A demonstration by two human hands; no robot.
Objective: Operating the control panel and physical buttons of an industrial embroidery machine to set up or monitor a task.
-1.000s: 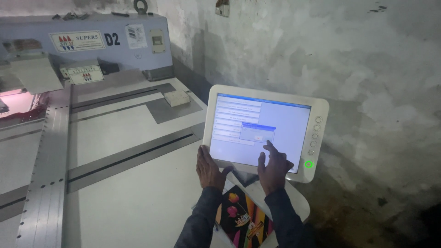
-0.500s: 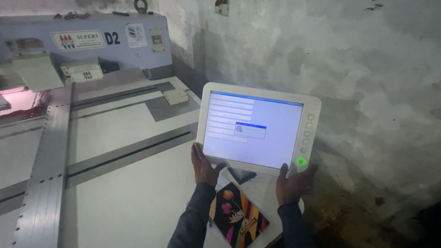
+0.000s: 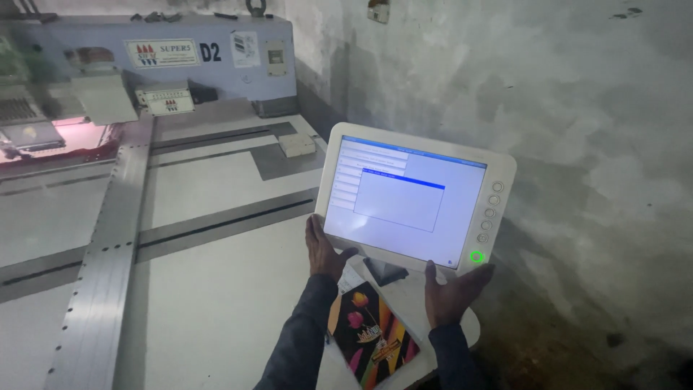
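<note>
At near right edge of table [image 3: 216, 310], both hands on white touchscreen panel [image 3: 415, 198]. Left hand [image 3: 323, 249] cups panel's lower left corner, fingers behind, thumb hooked on front bezel. Right hand [image 3: 451, 289] supports lower right corner from below, fingers curled under, thumb up beside green lit button [image 3: 476, 256]. Both clamped on panel, equally near. Panel's long axis runs left-right, screen tilted toward viewer, lit, showing pale dialog box. Below hands, colourful flower-print booklet [image 3: 372, 336] flat on table. Far left, blue-grey machine housing [image 3: 166, 58]. Right, rough grey wall [image 3: 563, 108].
</note>
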